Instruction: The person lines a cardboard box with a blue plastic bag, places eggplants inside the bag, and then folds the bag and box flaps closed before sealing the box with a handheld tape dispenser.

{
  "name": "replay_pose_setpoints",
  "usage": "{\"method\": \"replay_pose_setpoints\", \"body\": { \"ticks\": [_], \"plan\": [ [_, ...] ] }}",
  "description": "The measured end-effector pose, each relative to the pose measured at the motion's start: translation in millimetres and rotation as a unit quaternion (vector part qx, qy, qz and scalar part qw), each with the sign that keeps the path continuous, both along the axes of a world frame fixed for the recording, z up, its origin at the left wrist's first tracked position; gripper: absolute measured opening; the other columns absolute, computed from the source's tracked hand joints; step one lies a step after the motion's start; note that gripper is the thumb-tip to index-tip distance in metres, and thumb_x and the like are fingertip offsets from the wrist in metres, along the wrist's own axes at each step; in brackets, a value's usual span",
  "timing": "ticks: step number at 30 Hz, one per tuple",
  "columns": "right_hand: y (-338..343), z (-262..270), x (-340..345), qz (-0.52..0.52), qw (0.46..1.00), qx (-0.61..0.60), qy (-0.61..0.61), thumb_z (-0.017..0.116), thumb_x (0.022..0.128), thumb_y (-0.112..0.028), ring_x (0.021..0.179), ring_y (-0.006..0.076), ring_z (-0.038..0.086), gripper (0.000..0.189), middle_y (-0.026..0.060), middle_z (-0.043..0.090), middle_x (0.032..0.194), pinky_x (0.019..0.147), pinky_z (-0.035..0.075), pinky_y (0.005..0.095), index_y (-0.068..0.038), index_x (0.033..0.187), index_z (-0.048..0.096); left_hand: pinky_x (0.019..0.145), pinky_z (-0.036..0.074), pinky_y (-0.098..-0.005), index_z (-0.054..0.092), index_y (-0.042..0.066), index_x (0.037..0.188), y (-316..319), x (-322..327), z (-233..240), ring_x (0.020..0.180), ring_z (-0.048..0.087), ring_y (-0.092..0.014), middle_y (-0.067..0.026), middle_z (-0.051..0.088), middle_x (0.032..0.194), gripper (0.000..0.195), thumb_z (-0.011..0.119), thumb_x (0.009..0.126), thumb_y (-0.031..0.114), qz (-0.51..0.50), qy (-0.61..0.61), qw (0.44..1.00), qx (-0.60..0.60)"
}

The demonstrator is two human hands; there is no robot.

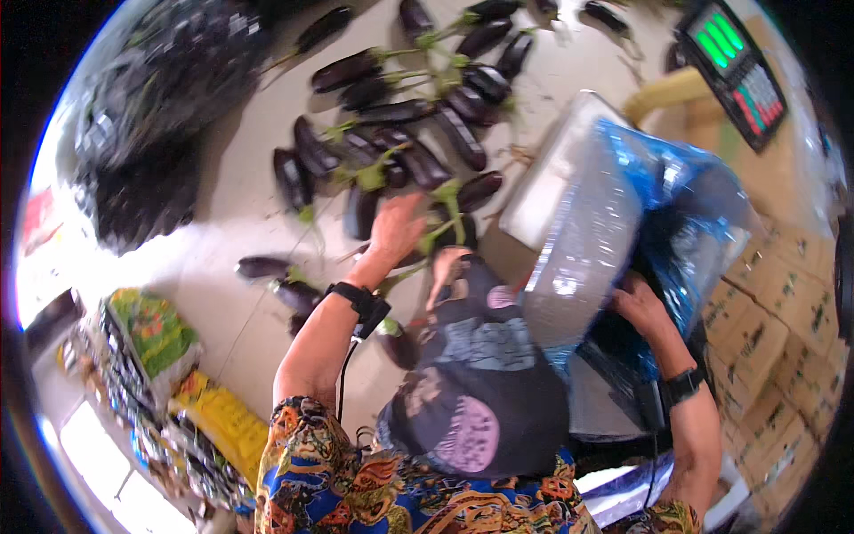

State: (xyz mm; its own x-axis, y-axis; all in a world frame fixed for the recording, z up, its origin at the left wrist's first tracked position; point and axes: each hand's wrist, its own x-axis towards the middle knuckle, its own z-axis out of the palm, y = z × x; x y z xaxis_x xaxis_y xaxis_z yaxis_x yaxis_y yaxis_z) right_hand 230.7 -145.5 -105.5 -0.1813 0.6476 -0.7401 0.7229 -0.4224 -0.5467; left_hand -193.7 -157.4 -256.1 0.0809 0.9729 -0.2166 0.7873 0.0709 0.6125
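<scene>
Many purple eggplants with green stems point(417, 160) lie in a loose pile on the pale floor in front of me. Among the near ones is my left hand point(399, 227), its fingers blurred and partly lost against the dark fruit, so its grip is unclear. To my right, a blue plastic bag point(674, 170) lines a pale box point(534, 213), its rim standing up in wrinkled folds. My right hand point(642, 307) is at the bag's dark opening, fingers bent inward; what they touch is hidden. Each wrist wears a black strap with a small device.
A digital scale display point(730, 73) stands at the upper right beside stacked cardboard boxes point(760, 347). A large dark plastic bag point(160, 120) fills the upper left. Green point(153, 334) and yellow packages point(220, 420) lie lower left. Several eggplants lie near my knees.
</scene>
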Motion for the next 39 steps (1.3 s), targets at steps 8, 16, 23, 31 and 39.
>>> {"method": "replay_pose_setpoints", "body": {
  "ticks": [8,16,23,31,39],
  "plan": [
    [29,52,1,-0.002,0.944,0.291,-0.159,0.062,0.084,-0.029,0.106,0.0471,0.053,0.061,0.0308,0.053,0.120,0.091,0.041,0.0467,0.000,0.133,0.039,0.080,0.046,-0.0451,0.061,0.000,0.102,1,21,-29,0.094,0.058,-0.036,-0.0221,0.062,0.099,0.048,0.072,0.070,0.033,0.079,0.024,0.991,-0.107],
    [64,30,25,-0.116,0.924,0.342,-0.124,0.063,0.087,-0.023,0.100,0.0252,0.057,0.051,0.0149,0.058,0.116,0.091,0.044,0.0357,-0.001,0.129,0.044,0.086,0.045,-0.0429,0.055,0.004,0.118,-22,2,-8,0.097,0.053,-0.038,-0.0180,0.057,0.102,0.046,0.063,0.072,0.006,0.064,0.047,0.996,0.046],
    [92,86,50,-0.320,0.805,0.498,-0.029,0.058,0.093,-0.026,0.102,0.0157,0.054,0.040,0.0096,0.055,0.120,0.089,0.044,0.0306,0.000,0.123,0.051,0.098,0.036,-0.0482,0.049,0.017,0.129,5,22,28,0.118,0.043,-0.035,-0.0163,0.046,0.126,0.065,0.064,0.068,-0.001,-0.030,0.109,0.983,0.146],
    [59,137,14,-0.225,0.823,0.517,-0.069,0.054,0.094,-0.016,0.095,0.0131,0.057,0.026,0.0079,0.058,0.115,0.081,0.046,0.0265,-0.001,0.115,0.057,0.089,0.037,-0.0423,0.054,0.016,0.107,68,41,9,0.113,0.045,-0.030,-0.0115,0.050,0.109,0.037,0.058,0.072,0.005,-0.246,0.211,0.935,0.141],
    [18,143,-37,0.111,0.957,0.257,-0.071,0.059,0.085,-0.003,0.076,0.0202,0.060,0.015,0.0122,0.062,0.089,0.070,0.048,0.0296,0.001,0.100,0.060,0.087,0.049,-0.0331,0.055,0.004,0.122,12,-49,71,0.102,0.061,-0.024,-0.0170,0.062,0.112,0.042,0.063,0.082,0.009,0.195,-0.113,0.974,0.008]
  ]
}}
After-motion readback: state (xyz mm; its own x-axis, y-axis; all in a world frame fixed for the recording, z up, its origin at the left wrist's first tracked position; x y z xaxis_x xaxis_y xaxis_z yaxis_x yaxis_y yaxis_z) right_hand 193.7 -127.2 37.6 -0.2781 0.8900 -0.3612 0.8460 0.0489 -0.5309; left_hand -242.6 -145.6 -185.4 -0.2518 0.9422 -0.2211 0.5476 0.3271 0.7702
